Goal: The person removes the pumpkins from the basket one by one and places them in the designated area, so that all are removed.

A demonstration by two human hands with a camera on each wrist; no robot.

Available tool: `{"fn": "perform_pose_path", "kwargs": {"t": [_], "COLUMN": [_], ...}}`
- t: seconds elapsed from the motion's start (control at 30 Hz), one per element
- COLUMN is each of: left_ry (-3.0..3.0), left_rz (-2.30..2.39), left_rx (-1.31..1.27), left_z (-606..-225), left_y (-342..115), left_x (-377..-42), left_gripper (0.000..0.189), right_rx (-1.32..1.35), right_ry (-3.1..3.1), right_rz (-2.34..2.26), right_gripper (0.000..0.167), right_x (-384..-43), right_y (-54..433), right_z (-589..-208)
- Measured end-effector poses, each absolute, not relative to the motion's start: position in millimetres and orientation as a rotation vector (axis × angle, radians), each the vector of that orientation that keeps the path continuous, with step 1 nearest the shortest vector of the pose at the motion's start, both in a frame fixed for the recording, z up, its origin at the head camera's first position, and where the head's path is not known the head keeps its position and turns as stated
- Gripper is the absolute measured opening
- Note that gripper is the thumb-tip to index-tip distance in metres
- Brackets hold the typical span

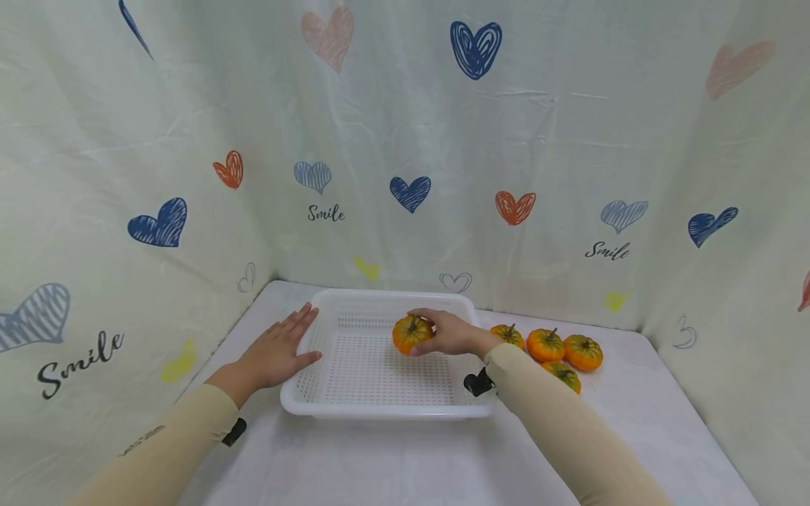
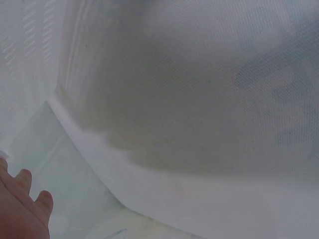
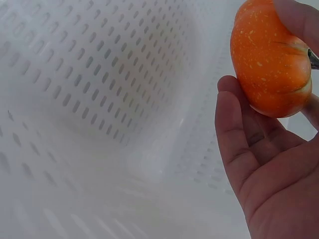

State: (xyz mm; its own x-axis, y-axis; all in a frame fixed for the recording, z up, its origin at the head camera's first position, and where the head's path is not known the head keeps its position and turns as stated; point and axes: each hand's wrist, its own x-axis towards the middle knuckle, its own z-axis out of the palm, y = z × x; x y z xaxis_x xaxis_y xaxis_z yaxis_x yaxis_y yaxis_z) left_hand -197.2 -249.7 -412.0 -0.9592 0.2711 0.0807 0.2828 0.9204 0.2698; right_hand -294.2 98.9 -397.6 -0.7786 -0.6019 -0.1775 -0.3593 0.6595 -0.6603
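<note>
A small orange pumpkin [image 1: 410,334] with green streaks is held by my right hand [image 1: 452,332] over the white perforated basket [image 1: 386,410]. Seen from the right wrist, the fingers and thumb curl round the pumpkin [image 3: 269,62], with the basket's slotted wall [image 3: 114,64] beside it. My left hand [image 1: 280,349] lies along the basket's left rim, fingers straight and spread. In the left wrist view only some fingertips of the left hand [image 2: 25,204] show, close to the basket's outer side [image 2: 30,55].
Several more small pumpkins [image 1: 545,345] sit grouped on the white-covered table [image 1: 639,414], right of the basket. A pale curtain [image 1: 557,140] printed with hearts and "Smile" hangs behind the table and along both sides.
</note>
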Motion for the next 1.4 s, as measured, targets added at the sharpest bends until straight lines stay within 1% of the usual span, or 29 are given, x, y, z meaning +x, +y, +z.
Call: {"fn": "perform_pose_path", "kwargs": {"t": [0.23, 0.57, 0.73, 0.97, 1.4], "left_ry": [-3.034, -3.034, -3.031, -3.031, -3.027], "left_rz": [-0.439, -0.431, -0.433, -0.431, -0.429], "left_rx": [-0.436, -0.433, -0.442, -0.440, -0.440], "left_z": [-412, -412, -412, -415, -415], "left_y": [-249, -250, -250, -251, -252], "left_x": [-197, -197, -196, -199, -200], "left_gripper": [0.080, 0.080, 0.079, 0.080, 0.080], "right_rx": [-0.762, -0.785, -0.741, -0.782, -0.729], "right_ry": [2.472, 2.472, 2.450, 2.440, 2.458], "right_rz": [-0.937, -0.946, -0.996, -1.019, -1.031], "right_gripper": [0.080, 0.079, 0.081, 0.081, 0.082], "right_x": [-291, -282, -283, -284, -276], "right_y": [107, 112, 117, 124, 145], "right_z": [-394, -374, -374, -370, -361]}}
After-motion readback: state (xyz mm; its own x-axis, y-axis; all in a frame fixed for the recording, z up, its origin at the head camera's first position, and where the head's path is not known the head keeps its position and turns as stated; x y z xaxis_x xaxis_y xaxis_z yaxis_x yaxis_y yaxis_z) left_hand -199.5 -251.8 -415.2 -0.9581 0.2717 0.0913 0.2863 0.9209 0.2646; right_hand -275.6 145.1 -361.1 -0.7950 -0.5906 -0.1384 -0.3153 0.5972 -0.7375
